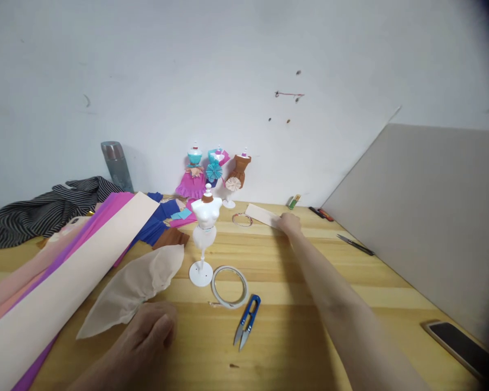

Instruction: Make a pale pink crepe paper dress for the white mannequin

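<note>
My right hand (290, 224) reaches across the table with its fingers closed on the end of a cream paper strip (263, 214). My left hand (152, 326) rests curled at the front, against the gathered edge of a cream crepe paper piece (136, 285); what its fingers hold, if anything, is hidden. A white mini dress form (206, 214) with a brown neck band stands upright between the hands. Close to its base lie a roll of white tape (215, 288) and blue thread snips (248, 321), blades pointing toward me.
Long crepe paper sheets (77, 255) and coloured scraps (158, 220) cover the left. Three dressed mini forms (238, 171) stand by the wall, near a wire ring (242, 219). A bottle (117, 165), striped cloth (57, 209), tweezers (355, 244) and a phone (458, 347) lie around the edges.
</note>
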Demonstrator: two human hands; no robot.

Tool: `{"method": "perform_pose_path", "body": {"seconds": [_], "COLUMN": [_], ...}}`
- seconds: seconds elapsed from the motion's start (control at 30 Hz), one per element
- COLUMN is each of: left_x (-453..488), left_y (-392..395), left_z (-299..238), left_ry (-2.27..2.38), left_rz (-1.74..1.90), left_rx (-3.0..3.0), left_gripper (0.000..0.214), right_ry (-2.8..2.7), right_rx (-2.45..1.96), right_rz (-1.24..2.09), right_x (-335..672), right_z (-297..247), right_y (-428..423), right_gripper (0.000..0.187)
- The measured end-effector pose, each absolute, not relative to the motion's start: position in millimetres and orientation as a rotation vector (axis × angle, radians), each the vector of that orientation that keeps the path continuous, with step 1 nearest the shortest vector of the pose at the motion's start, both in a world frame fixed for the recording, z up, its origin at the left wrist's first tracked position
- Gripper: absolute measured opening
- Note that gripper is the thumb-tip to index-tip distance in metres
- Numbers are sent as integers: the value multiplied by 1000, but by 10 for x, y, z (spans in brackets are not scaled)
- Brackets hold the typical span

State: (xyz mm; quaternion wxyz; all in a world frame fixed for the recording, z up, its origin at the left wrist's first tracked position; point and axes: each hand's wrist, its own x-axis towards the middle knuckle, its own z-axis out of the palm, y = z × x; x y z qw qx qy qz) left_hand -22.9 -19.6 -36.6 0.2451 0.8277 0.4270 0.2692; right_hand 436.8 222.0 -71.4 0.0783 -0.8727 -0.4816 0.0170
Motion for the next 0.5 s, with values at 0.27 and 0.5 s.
{"method": "perform_pose_path", "body": {"seconds": [0.27,0.5], "left_x": [-218,-253], "left_y": [-213,-193], "left_z": [-253,-244], "left_ry": [1150,1103], "left_rz": [663,705], "left_rx": [2148,2116], "left_gripper": [47,48], "right_ry": [-1471,-1566], "right_rx": [-2560,-2505], "right_rz": [215,286], "right_x": [4334,4210], "right_z": [-604,-502], "right_y": [1939,1651], "right_gripper": [32,32]}}
